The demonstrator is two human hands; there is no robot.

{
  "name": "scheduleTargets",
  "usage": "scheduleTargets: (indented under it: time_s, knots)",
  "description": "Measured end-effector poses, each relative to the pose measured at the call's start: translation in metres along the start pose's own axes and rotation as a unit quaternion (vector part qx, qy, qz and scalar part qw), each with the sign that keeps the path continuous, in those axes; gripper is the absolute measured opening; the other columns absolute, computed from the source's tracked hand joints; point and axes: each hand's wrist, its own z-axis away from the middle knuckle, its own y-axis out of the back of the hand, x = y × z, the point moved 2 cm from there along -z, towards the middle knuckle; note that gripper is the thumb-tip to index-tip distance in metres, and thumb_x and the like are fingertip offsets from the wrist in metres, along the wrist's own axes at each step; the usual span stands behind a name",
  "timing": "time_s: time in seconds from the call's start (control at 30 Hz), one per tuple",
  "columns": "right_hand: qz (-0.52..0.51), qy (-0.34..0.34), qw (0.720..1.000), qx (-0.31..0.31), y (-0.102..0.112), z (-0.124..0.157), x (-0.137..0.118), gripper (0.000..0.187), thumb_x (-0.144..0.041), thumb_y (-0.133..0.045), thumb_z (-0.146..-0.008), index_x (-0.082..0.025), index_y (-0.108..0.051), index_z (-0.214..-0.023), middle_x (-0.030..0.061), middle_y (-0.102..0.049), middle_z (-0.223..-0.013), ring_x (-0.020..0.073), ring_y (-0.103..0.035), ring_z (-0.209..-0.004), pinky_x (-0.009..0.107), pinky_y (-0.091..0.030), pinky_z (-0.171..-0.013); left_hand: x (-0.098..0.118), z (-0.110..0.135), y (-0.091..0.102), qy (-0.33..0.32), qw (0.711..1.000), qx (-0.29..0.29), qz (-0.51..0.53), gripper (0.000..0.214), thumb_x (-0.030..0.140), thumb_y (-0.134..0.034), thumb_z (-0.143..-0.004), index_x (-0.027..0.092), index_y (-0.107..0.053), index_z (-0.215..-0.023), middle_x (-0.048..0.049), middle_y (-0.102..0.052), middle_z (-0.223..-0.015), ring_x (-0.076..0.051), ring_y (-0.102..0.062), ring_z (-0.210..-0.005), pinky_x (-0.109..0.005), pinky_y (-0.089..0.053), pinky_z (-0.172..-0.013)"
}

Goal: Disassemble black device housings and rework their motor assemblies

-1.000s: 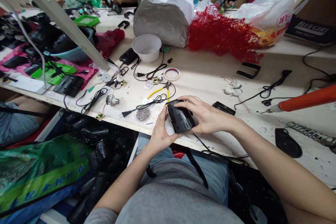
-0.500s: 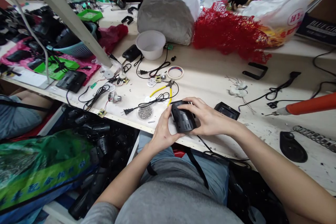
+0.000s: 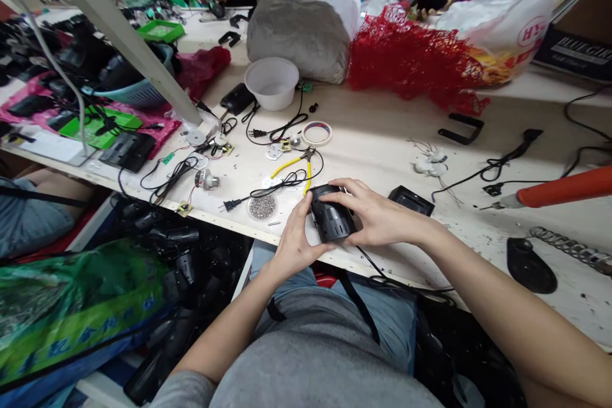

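Note:
Both my hands are wrapped round a black plastic housing (image 3: 333,220) with slots near its lower end, held at the table's front edge. My left hand (image 3: 297,236) grips its left side, thumb along the bottom. My right hand (image 3: 370,213) holds the right side, with fingers over the top. A black cord runs from beneath it toward the right. Just beyond lie yellow-handled cutters (image 3: 306,169), a dish of small screws (image 3: 262,206) and a black power cord with a plug (image 3: 233,204). A black open plastic part (image 3: 411,201) rests right of my right hand.
An orange electric screwdriver (image 3: 564,188) juts in from the right, above a coiled spring (image 3: 571,248). A white bowl (image 3: 271,84), a tape roll (image 3: 317,133) and red netting (image 3: 411,64) lie farther back. A slanted metal post (image 3: 138,44) crosses the left. Co-workers sit opposite.
The housing has turned slightly in my hands, while both hands keep their hold in nearly the same place. The view has shifted a little.

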Motion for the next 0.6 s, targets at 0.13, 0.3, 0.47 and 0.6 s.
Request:
scheduleTargets:
  time_s: [0.13,0.3,0.47,0.6]
  knots:
    - [0.004,-0.009,1.000,-0.011,0.000,-0.001,-0.002,0.083,-0.019,-0.082,-0.065,-0.029,-0.048,-0.141,0.0149,-0.040,-0.147,0.0349,-0.041,-0.138,0.057,-0.042,-0.112,0.000,0.000,0.000,0.010,1.000,0.000,0.003,0.118,0.046,-0.084,-0.072,0.027,-0.008,-0.159,-0.0209,-0.040,-0.155,-0.037,-0.050,-0.136,-0.055,-0.047,-0.108]
    - [-0.001,-0.006,1.000,-0.004,0.000,0.000,0.001,0.084,-0.020,-0.083,-0.065,-0.032,-0.048,-0.141,0.0132,-0.041,-0.147,0.0352,-0.044,-0.136,0.057,-0.043,-0.110,0.000,-0.001,0.000,0.014,1.000,0.003,0.006,0.119,0.046,-0.085,-0.070,0.027,-0.009,-0.159,-0.0207,-0.043,-0.152,-0.036,-0.054,-0.131,-0.055,-0.049,-0.105]
    - [-0.005,-0.006,1.000,-0.008,-0.003,0.001,0.007,0.086,-0.023,-0.086,-0.064,-0.031,-0.049,-0.141,0.0137,-0.041,-0.146,0.0346,-0.047,-0.133,0.056,-0.043,-0.110,-0.001,-0.003,-0.002,0.013,1.000,-0.004,0.016,0.117,0.046,-0.085,-0.071,0.027,-0.010,-0.159,-0.0204,-0.042,-0.153,-0.036,-0.056,-0.129,-0.053,-0.051,-0.102]
    - [-0.011,0.005,1.000,0.000,-0.007,0.003,0.013,0.085,-0.026,-0.087,-0.064,-0.029,-0.050,-0.140,0.0145,-0.040,-0.145,0.0357,-0.045,-0.134,0.057,-0.042,-0.111,0.000,-0.003,-0.001,0.040,0.997,-0.019,0.060,0.113,0.050,-0.083,-0.071,0.029,-0.015,-0.158,-0.0202,-0.041,-0.154,-0.035,-0.058,-0.123,-0.052,-0.056,-0.093]
